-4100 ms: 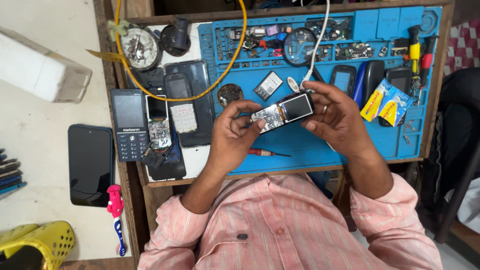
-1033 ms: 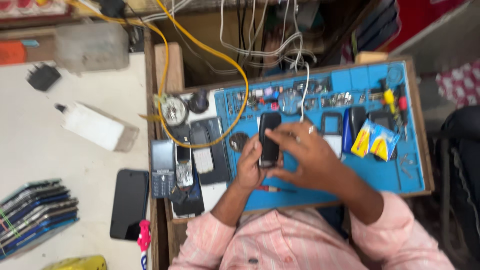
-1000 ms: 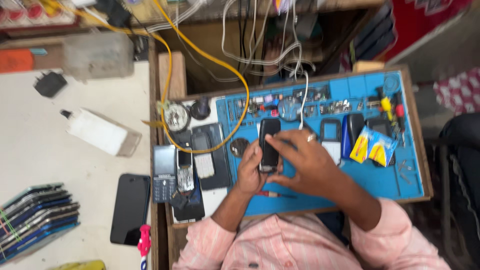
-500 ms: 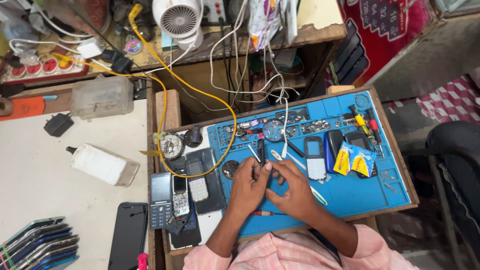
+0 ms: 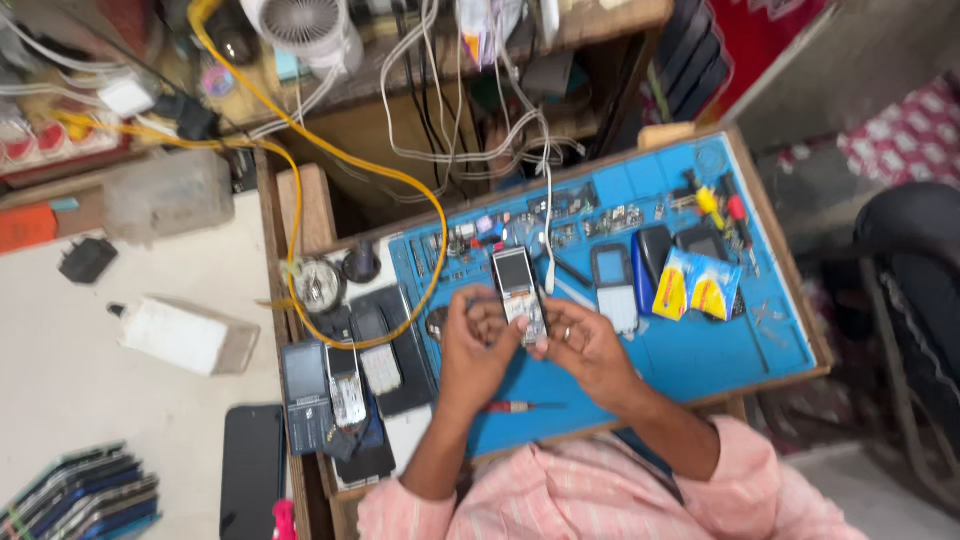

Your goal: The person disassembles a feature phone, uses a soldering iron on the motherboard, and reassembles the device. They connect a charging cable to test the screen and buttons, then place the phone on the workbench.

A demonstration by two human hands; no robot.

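Both my hands hold a small bar phone upright over the blue work mat, its screen and keypad facing up. My left hand grips its lower left side. My right hand, with a ring on one finger, grips its lower right corner. A red-handled screwdriver lies on the mat just below my hands. Another small phone lies face up to the right of the held one.
Several old phones lie in a tray left of the mat. A yellow cable loops over it. Yellow packets sit on the mat's right part. A white bottle, a black slab phone and a small fan are around.
The view has pulled back and shifted. The phone, held dark side up a second ago, now shows its screen and keypad, and my hands hold it by its lower end.
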